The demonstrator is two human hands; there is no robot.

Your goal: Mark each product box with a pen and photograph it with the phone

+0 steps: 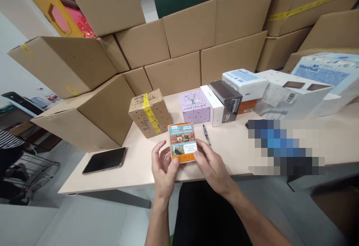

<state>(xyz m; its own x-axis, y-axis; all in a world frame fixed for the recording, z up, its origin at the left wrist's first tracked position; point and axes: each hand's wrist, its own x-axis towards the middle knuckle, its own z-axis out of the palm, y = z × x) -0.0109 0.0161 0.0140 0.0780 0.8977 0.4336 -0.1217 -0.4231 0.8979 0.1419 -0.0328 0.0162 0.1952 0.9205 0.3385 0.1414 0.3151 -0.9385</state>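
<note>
Between both hands I hold a small orange and teal printed box (pixel 183 143) over the front part of the table, its printed face turned toward me. My left hand (pixel 165 163) grips its lower left corner, thumb on the front, with the other fingers partly curled beside the box. On the right edge, my right hand (pixel 209 163) has its thumb on the front face; its other fingers are partly hidden behind the box. Just beyond lie a pen (pixel 206 134) and a purple tea box (pixel 195 107). A taped brown carton (pixel 150 113) stands behind to the left.
A black phone (pixel 104 160) lies on the table (pixel 140 156) at the left. Several product boxes, including a dark one (pixel 226 98) and a Manhua box (pixel 245 83), line the right rear. Large cardboard boxes (pixel 174 72) are stacked behind. A pixelated patch covers the right side.
</note>
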